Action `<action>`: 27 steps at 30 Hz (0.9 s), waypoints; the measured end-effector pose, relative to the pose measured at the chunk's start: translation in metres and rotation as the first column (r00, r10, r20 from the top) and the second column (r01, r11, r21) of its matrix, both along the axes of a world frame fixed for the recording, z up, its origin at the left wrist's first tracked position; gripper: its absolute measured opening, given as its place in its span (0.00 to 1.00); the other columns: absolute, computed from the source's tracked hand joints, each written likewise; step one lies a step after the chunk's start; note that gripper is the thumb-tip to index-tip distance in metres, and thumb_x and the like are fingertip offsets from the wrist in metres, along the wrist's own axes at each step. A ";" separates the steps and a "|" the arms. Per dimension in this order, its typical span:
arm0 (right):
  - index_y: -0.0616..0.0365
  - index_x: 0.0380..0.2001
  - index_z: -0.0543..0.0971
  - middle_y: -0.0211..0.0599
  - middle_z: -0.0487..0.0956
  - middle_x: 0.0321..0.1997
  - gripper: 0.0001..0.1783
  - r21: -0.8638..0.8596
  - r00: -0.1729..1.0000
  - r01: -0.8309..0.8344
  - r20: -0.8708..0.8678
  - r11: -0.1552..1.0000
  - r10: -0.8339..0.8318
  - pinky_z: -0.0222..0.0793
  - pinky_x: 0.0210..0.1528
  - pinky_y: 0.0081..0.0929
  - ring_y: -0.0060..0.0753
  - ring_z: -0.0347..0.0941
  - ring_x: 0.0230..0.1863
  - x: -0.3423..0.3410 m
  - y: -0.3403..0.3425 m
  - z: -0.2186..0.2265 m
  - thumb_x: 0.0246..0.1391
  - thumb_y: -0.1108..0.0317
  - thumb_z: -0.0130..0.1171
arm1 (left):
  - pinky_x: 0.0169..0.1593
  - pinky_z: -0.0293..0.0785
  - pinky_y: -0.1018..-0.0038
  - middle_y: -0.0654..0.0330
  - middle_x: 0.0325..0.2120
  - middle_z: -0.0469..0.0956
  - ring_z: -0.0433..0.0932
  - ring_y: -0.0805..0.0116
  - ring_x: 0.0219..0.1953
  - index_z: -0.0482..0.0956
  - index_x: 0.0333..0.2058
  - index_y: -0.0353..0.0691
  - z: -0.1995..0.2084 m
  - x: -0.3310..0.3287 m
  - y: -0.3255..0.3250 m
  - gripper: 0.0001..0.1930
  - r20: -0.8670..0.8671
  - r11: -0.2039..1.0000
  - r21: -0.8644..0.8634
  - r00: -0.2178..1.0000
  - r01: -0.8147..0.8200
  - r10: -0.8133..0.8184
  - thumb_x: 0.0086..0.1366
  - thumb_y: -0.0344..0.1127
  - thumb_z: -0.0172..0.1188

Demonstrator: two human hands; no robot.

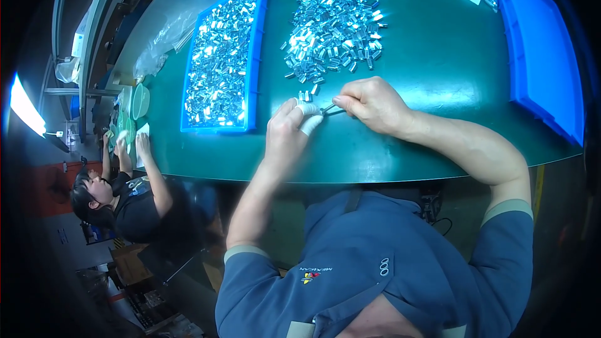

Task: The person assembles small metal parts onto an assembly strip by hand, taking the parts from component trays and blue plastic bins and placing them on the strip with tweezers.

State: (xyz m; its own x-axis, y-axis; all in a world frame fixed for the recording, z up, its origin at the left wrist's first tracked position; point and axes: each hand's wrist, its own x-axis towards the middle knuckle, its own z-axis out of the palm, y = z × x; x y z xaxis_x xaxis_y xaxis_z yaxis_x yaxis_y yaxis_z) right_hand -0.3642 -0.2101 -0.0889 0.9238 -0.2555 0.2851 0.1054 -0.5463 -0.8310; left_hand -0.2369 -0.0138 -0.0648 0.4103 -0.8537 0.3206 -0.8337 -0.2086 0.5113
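Observation:
White finger covers wrap the thumb and forefinger of my left hand (287, 130), which are pinched together on a small metal part (322, 111), mostly hidden by the fingertips. From the right, my right hand (380, 107) grips a thin metal tool (333, 106) between thumb and bent fingers. Its tip meets the part at my left fingertips. Just beyond them lie a few short shiny metal pieces (305, 96), set apart from a large loose pile of similar pieces (338, 25) on the green tabletop (432, 75).
Left of the pile is a blue tray (256, 69) full of shiny metal pieces. Another blue tray (551, 56) stands at the right edge. Clear plastic bags (166, 37) lie at the far left. A co-worker (125, 203) sits on the left near a green basin (141, 101).

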 end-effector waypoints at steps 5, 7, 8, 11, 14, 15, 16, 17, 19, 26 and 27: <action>0.59 0.24 0.83 0.38 0.78 0.16 0.24 0.296 0.984 -0.005 -0.168 0.955 0.057 0.70 0.26 0.35 0.35 0.76 0.19 -0.002 0.001 0.012 0.67 0.52 0.56 | 0.36 0.76 0.69 0.55 0.33 0.80 0.80 0.62 0.34 0.82 0.37 0.36 0.008 -0.005 -0.005 0.09 -0.072 0.995 -0.095 0.997 -0.014 0.007 0.58 0.26 0.72; 0.59 0.23 0.83 0.35 0.78 0.14 0.27 0.313 0.981 -0.003 -0.182 0.950 0.063 0.68 0.24 0.32 0.27 0.74 0.17 -0.003 -0.002 0.012 0.69 0.50 0.54 | 0.36 0.76 0.68 0.55 0.32 0.80 0.80 0.61 0.34 0.82 0.37 0.36 0.008 -0.005 -0.007 0.09 -0.059 0.993 -0.114 0.998 -0.022 0.016 0.58 0.26 0.72; 0.59 0.23 0.83 0.35 0.78 0.14 0.27 0.311 0.981 -0.012 -0.180 0.950 0.071 0.68 0.24 0.32 0.27 0.74 0.17 -0.003 -0.002 0.012 0.69 0.50 0.54 | 0.36 0.76 0.68 0.55 0.32 0.80 0.80 0.60 0.34 0.82 0.37 0.36 0.007 -0.004 -0.006 0.09 -0.019 0.992 -0.126 1.000 -0.004 0.001 0.58 0.26 0.72; 0.59 0.24 0.84 0.35 0.78 0.15 0.27 0.284 0.968 -0.021 -0.233 0.959 0.090 0.69 0.24 0.33 0.28 0.74 0.17 -0.003 0.000 0.012 0.69 0.50 0.54 | 0.36 0.76 0.67 0.56 0.31 0.80 0.80 0.58 0.34 0.82 0.37 0.37 0.011 -0.006 -0.007 0.10 0.032 0.986 -0.159 0.998 0.054 -0.049 0.56 0.27 0.73; 0.59 0.23 0.84 0.34 0.78 0.14 0.28 0.285 0.947 -0.084 -0.276 0.955 0.166 0.68 0.24 0.31 0.27 0.74 0.17 -0.004 0.004 0.013 0.69 0.48 0.54 | 0.35 0.75 0.65 0.56 0.30 0.80 0.80 0.57 0.33 0.82 0.36 0.38 0.010 -0.011 -0.011 0.11 0.113 0.981 -0.172 0.991 0.086 -0.067 0.55 0.27 0.74; 0.59 0.24 0.84 0.33 0.78 0.15 0.28 0.336 0.946 -0.058 -0.283 0.940 0.160 0.68 0.24 0.31 0.26 0.74 0.17 -0.004 0.002 0.014 0.69 0.48 0.54 | 0.36 0.76 0.62 0.55 0.30 0.80 0.79 0.55 0.34 0.83 0.35 0.38 0.013 -0.010 -0.013 0.10 0.071 0.985 -0.153 0.995 0.079 -0.069 0.55 0.27 0.73; 0.60 0.24 0.83 0.33 0.78 0.15 0.28 0.387 0.944 -0.032 -0.291 0.922 0.154 0.68 0.23 0.30 0.25 0.74 0.17 -0.004 0.002 0.014 0.70 0.48 0.54 | 0.37 0.76 0.60 0.54 0.30 0.80 0.79 0.53 0.35 0.83 0.35 0.38 0.014 -0.010 -0.014 0.09 0.028 0.989 -0.133 0.997 0.072 -0.069 0.55 0.27 0.72; 0.60 0.24 0.83 0.33 0.78 0.15 0.28 0.385 0.946 -0.033 -0.287 0.922 0.154 0.68 0.23 0.30 0.25 0.74 0.17 -0.004 0.002 0.013 0.70 0.48 0.54 | 0.38 0.76 0.60 0.55 0.30 0.80 0.79 0.53 0.35 0.83 0.34 0.39 0.014 -0.008 -0.014 0.09 0.048 0.986 -0.148 0.997 0.071 -0.065 0.55 0.27 0.72; 0.61 0.24 0.83 0.32 0.78 0.16 0.27 0.386 0.980 -0.021 -0.174 0.922 0.095 0.67 0.23 0.29 0.23 0.73 0.18 -0.003 0.004 0.009 0.70 0.50 0.54 | 0.37 0.76 0.63 0.56 0.30 0.80 0.80 0.54 0.35 0.82 0.35 0.39 0.019 0.003 -0.010 0.09 0.098 0.987 -0.140 0.993 0.073 -0.060 0.55 0.27 0.72; 0.60 0.25 0.82 0.29 0.77 0.17 0.25 0.386 0.990 0.020 -0.137 0.922 0.036 0.63 0.21 0.21 0.16 0.69 0.18 0.000 -0.005 0.011 0.71 0.53 0.54 | 0.39 0.79 0.69 0.56 0.32 0.82 0.83 0.61 0.33 0.83 0.37 0.39 0.041 0.128 0.038 0.08 0.407 0.933 -0.148 0.840 -0.327 0.359 0.60 0.30 0.72; 0.60 0.25 0.82 0.29 0.77 0.17 0.25 0.387 0.990 0.018 -0.135 0.922 0.037 0.63 0.21 0.21 0.16 0.69 0.18 0.000 -0.004 0.010 0.71 0.53 0.54 | 0.39 0.79 0.67 0.56 0.32 0.82 0.83 0.61 0.32 0.83 0.38 0.39 0.046 0.139 0.041 0.09 0.424 0.902 -0.178 0.797 -0.393 0.430 0.60 0.30 0.72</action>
State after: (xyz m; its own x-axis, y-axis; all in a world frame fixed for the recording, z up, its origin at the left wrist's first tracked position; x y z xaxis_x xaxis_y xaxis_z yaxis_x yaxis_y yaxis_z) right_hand -0.3639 -0.2146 -0.0788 0.9495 -0.3116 0.0367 -0.0207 -0.1790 -0.9836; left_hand -0.0984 0.0273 -0.0193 0.5149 -0.6018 0.6105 -0.8171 -0.5599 0.1372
